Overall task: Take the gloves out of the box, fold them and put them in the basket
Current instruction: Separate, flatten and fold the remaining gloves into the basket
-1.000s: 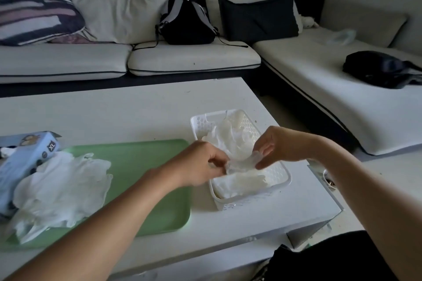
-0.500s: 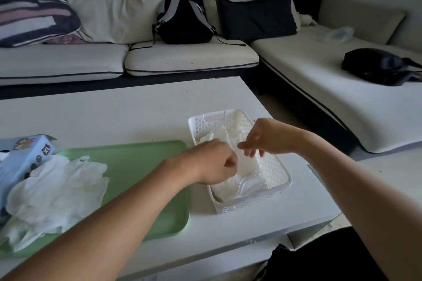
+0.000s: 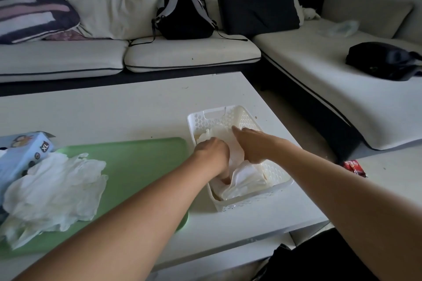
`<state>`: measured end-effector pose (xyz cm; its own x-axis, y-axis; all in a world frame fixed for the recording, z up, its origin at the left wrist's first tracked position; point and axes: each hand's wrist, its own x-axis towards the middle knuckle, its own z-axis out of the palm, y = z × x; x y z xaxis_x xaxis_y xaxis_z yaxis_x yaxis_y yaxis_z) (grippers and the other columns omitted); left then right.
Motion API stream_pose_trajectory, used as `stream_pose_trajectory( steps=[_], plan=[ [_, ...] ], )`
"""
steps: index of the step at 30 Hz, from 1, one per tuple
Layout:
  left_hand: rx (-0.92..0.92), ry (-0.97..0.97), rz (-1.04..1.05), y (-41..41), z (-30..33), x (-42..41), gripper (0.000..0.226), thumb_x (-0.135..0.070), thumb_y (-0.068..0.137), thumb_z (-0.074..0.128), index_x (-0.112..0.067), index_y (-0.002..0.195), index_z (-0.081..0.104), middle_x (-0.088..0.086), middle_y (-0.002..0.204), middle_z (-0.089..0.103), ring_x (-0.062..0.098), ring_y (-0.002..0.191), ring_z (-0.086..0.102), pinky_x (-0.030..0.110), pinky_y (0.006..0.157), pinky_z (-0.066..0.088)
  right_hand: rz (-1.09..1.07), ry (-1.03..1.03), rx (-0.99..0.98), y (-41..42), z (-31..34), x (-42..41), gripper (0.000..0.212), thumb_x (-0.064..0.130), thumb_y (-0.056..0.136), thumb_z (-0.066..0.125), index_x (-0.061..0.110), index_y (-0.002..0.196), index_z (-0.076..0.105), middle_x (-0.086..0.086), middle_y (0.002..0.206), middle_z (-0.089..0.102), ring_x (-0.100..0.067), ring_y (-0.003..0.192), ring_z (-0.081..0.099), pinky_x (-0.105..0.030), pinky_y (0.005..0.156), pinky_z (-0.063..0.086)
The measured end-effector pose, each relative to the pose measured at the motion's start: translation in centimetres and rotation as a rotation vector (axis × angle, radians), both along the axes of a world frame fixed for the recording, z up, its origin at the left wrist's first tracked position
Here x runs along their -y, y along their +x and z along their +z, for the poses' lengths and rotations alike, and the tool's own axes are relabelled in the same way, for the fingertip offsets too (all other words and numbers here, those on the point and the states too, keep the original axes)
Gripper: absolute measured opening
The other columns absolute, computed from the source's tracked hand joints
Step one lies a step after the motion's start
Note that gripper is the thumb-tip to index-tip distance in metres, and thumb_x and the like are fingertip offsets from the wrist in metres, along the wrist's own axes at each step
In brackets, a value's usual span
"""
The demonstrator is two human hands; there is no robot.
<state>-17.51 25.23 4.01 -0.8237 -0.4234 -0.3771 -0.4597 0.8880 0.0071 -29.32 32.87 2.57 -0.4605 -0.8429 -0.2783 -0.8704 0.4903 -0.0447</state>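
Both hands are down inside the white perforated basket, which stands on the white table just right of the green tray. The left hand sits at the basket's left wall with its fingers bent downward into the folded gloves that fill the basket's near half; the fingertips are buried in the white material, so whether they pinch it or only press on it cannot be told. The right hand lies just right of the left one, over the middle of the basket, its index finger stretched straight toward the basket's far end and the other fingers bent down onto the gloves. It seems to press rather than grip.

Left of the basket, on the far-left part of the tray, lies a loose heap of unfolded gloves, well apart from the basket. The blue glove box, marked XL, rests at the left edge of view, touching that heap.

Beyond the basket stands a sofa with a black backpack on its cushions. Right of the basket, past the table's edge, a small red packet lies on a pale surface.
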Motion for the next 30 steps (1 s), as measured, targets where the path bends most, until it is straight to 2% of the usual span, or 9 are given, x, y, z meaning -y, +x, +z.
stream_pose_trajectory(
  steps=[3, 5, 8, 10, 12, 16, 18, 21, 30],
  plan=[
    [0.11, -0.024, 0.025, -0.6, 0.4, -0.2, 0.077, -0.044, 0.084, 0.078, -0.006, 0.143, 0.046, 0.017, 0.158, 0.028, 0.029, 0.119, 0.059, 0.034, 0.091, 0.053, 0.013, -0.033, -0.005, 0.6, 0.9, -0.4, 0.078, 0.011, 0.076, 0.083, 0.003, 0.134, 0.032, -0.01, 0.105, 0.043, -0.022, 0.074, 0.051, -0.024, 0.056, 0.042],
    [0.163, -0.014, 0.03, -1.1, 0.2, 0.1, 0.105, -0.056, 0.082, 0.076, -0.005, 0.157, 0.024, 0.02, 0.166, 0.003, 0.035, 0.131, 0.053, 0.038, 0.1, 0.052, 0.068, -0.063, 0.014, 1.4, 1.8, -0.8, 0.088, 0.029, 0.061, 0.095, 0.008, 0.126, 0.04, -0.007, 0.109, 0.044, -0.021, 0.08, 0.054, -0.028, 0.063, 0.049],
    [0.223, -0.047, -0.046, -1.6, -0.5, 0.0, 0.118, -0.083, 0.066, 0.071, -0.029, 0.159, 0.022, 0.013, 0.159, 0.014, 0.036, 0.141, 0.042, 0.041, 0.104, 0.048, 0.119, 0.053, 0.132, 2.7, 2.4, -1.6, 0.093, 0.039, 0.054, 0.097, 0.015, 0.13, 0.048, 0.0, 0.114, 0.054, -0.017, 0.095, 0.056, -0.023, 0.077, 0.051],
    [0.216, -0.03, -0.05, -1.3, -0.5, -0.3, 0.103, -0.082, 0.071, 0.067, -0.032, 0.155, 0.033, 0.012, 0.16, 0.015, 0.032, 0.139, 0.042, 0.038, 0.1, 0.047, 0.092, 0.157, 0.18, 2.5, 1.7, -1.9, 0.09, 0.037, 0.058, 0.096, 0.016, 0.133, 0.05, 0.004, 0.109, 0.058, -0.015, 0.089, 0.058, -0.014, 0.065, 0.047],
    [0.161, -0.009, -0.049, -1.4, -0.7, -0.3, 0.086, -0.077, 0.079, 0.064, -0.027, 0.146, 0.047, 0.01, 0.159, 0.025, 0.029, 0.136, 0.044, 0.036, 0.096, 0.045, 0.075, 0.205, 0.193, 2.1, 0.7, -2.0, 0.092, 0.035, 0.061, 0.095, 0.019, 0.139, 0.049, 0.002, 0.119, 0.058, -0.019, 0.097, 0.061, -0.02, 0.074, 0.053],
    [0.176, -0.032, -0.03, -2.2, -2.2, -0.1, 0.079, -0.067, 0.078, 0.071, -0.025, 0.142, 0.051, 0.007, 0.139, 0.047, 0.027, 0.131, 0.05, 0.037, 0.092, 0.046, 0.09, 0.246, 0.123, 2.1, -0.5, -2.1, 0.117, 0.03, 0.062, 0.094, 0.017, 0.154, 0.022, -0.007, 0.147, 0.025, -0.028, 0.123, 0.052, -0.037, 0.1, 0.051],
    [0.181, -0.064, -0.005, -2.4, -2.8, -0.1, 0.089, -0.058, 0.086, 0.069, -0.015, 0.155, 0.033, 0.012, 0.151, 0.04, 0.029, 0.141, 0.04, 0.039, 0.105, 0.042, 0.087, 0.233, 0.108, 2.1, -0.9, -1.8, 0.136, 0.028, 0.063, 0.094, 0.017, 0.158, -0.002, -0.008, 0.16, 0.003, -0.032, 0.141, 0.036, -0.041, 0.109, 0.044],
    [0.227, -0.105, 0.001, -2.1, -2.4, -0.7, 0.132, -0.07, 0.074, 0.075, 0.0, 0.159, 0.003, 0.018, 0.161, 0.023, 0.033, 0.15, 0.026, 0.039, 0.117, 0.032, 0.042, 0.232, 0.131, 1.6, -1.3, -1.3, 0.148, 0.028, 0.066, 0.092, 0.025, 0.153, -0.029, -0.002, 0.162, -0.031, -0.029, 0.154, 0.006, -0.044, 0.12, 0.029],
    [0.354, -0.14, -0.041, -2.9, -3.3, -0.5, 0.153, -0.081, 0.065, 0.074, 0.006, 0.155, -0.015, 0.026, 0.164, 0.004, 0.037, 0.154, 0.008, 0.044, 0.12, 0.026, 0.063, 0.269, -0.09, 1.4, -1.5, -0.1, 0.141, 0.033, 0.071, 0.089, 0.004, 0.154, -0.021, -0.026, 0.16, -0.024, -0.043, 0.152, -0.002, -0.049, 0.12, 0.024]
  ],
)
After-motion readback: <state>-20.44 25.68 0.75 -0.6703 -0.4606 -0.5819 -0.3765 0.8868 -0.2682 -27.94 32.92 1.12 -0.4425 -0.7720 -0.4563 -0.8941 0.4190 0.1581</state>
